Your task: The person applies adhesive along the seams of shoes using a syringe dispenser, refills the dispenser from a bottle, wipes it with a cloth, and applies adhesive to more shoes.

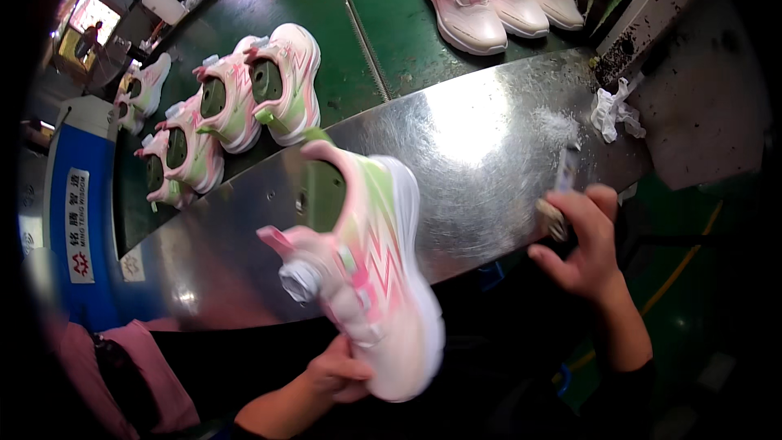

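My left hand (340,371) grips a pink, white and green sneaker (383,277) by its toe, fingers closed round the front. The shoe is tilted with its heel up and away from me, its white dial on the left and its dark green insole showing. At the metal table's near edge, my right hand (585,240) has thumb and forefinger apart. Between and beside these fingers is a small blurred tool (564,175) with a tan end; its kind is unclear, and I cannot tell whether the fingers touch it.
Several matching sneakers (281,81) stand on the green surface (362,0) at left; more sneakers (468,8) stand at the far right. White powder (558,126) and crumpled white paper (617,110) lie on the metal table (391,134). A blue machine panel (85,212) is at left.
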The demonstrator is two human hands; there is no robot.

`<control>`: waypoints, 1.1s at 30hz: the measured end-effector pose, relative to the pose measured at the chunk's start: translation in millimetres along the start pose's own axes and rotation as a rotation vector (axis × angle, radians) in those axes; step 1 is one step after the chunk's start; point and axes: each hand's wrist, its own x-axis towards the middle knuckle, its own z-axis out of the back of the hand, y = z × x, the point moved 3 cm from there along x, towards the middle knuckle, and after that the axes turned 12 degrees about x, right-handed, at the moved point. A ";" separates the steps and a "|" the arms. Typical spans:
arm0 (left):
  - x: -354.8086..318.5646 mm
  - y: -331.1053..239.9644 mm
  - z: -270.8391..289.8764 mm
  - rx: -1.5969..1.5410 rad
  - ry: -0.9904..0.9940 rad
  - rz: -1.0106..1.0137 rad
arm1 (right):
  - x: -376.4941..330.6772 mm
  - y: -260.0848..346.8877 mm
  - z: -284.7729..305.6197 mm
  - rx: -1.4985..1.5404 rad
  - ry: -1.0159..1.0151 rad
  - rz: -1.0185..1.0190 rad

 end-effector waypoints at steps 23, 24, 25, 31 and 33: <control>76.4 -254.4 87.9 1.190 -0.724 -1.059 | 29.1 -19.2 -33.7 0.135 -0.119 -0.081; 95.1 -258.0 83.7 1.187 -0.709 -1.052 | 27.7 -20.3 -33.5 0.125 -0.108 -0.087; 115.4 -261.4 77.7 1.206 -0.705 -0.995 | 26.2 -20.7 -34.0 0.116 -0.096 -0.089; 124.8 -278.1 58.4 1.228 -0.751 -1.064 | 20.1 -24.1 -39.9 0.126 -0.127 -0.086; 94.4 -302.8 105.4 1.076 -0.710 -0.866 | 20.8 -24.4 -38.7 0.135 -0.105 -0.092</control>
